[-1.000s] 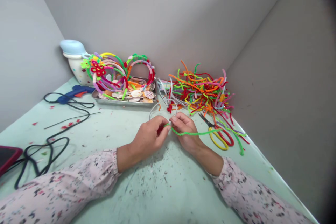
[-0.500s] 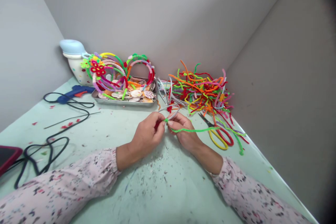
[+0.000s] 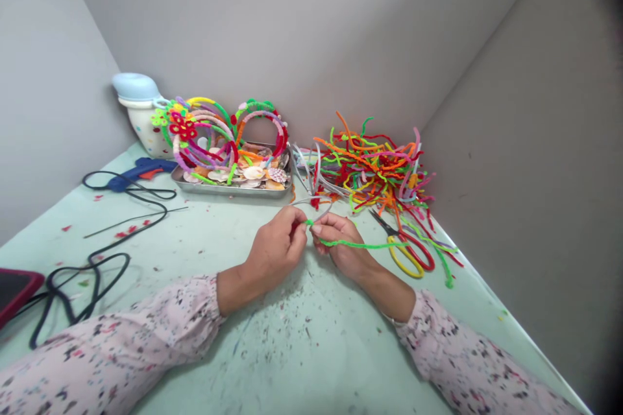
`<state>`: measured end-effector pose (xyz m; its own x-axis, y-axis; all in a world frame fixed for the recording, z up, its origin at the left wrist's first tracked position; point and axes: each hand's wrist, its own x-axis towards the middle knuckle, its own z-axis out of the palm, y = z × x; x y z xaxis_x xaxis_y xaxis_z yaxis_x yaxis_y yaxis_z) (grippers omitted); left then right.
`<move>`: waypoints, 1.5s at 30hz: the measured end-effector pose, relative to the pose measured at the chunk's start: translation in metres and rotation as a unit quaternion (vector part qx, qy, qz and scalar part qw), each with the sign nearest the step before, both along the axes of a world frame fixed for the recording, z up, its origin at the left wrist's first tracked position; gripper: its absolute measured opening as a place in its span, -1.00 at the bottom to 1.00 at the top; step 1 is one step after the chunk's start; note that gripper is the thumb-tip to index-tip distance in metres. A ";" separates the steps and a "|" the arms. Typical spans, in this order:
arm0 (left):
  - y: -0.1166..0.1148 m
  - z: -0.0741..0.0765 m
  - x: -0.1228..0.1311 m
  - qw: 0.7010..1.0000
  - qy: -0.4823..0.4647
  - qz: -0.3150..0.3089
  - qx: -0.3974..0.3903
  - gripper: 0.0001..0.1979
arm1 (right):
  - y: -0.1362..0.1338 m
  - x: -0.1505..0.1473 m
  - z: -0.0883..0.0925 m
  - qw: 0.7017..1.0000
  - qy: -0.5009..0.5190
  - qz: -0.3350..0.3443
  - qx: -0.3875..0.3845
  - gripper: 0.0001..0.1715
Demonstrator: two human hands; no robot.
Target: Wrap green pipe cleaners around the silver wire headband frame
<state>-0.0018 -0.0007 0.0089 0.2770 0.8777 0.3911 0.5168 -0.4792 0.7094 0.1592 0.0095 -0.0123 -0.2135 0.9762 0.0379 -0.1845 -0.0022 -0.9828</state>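
Both hands meet above the middle of the table. My left hand is closed in a pinch on a thin grey headband, whose bare loop rises behind the fingertips; a bit of red shows inside this hand. A green pipe cleaner is wound round the band between the two sets of fingertips. My right hand pinches that pipe cleaner close to the band, and its long free end trails right across the hand toward the scissors. The scissors lie with red and yellow handles just right of my right hand.
A metal tray of seashells stands behind, with decorated headbands on it. Right of it lies a heap of pipe cleaners. At left are a blue glue gun, a black cord, a white-and-blue container and a red-edged device.
The grey loop has tilted slightly lower. The green pipe cleaner's free end has dipped a little near the scissors. Both hands stay almost in place, still pinching.
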 end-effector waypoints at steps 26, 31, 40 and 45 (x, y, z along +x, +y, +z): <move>-0.002 0.001 -0.001 0.995 -0.071 -0.008 -0.063 -0.90 | -0.004 -0.002 0.011 0.995 -0.085 -0.003 0.055 -0.82; -0.002 0.002 -0.002 0.995 -0.068 -0.007 -0.067 -0.89 | -0.005 -0.004 0.012 0.994 -0.089 -0.004 0.060 -0.78; -0.002 0.001 -0.002 0.994 -0.084 -0.012 -0.064 -0.88 | -0.006 -0.007 0.010 0.992 -0.098 -0.022 0.083 -0.74; -0.002 0.001 -0.002 0.991 -0.106 -0.019 -0.077 -0.87 | -0.005 -0.007 0.009 0.988 -0.108 -0.035 0.107 -0.77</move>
<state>-0.0039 -0.0022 0.0098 0.2366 0.9218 0.3072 0.3313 -0.3737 0.8664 0.1523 0.0045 -0.0037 -0.1711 0.9634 0.2063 0.0376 0.2156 -0.9758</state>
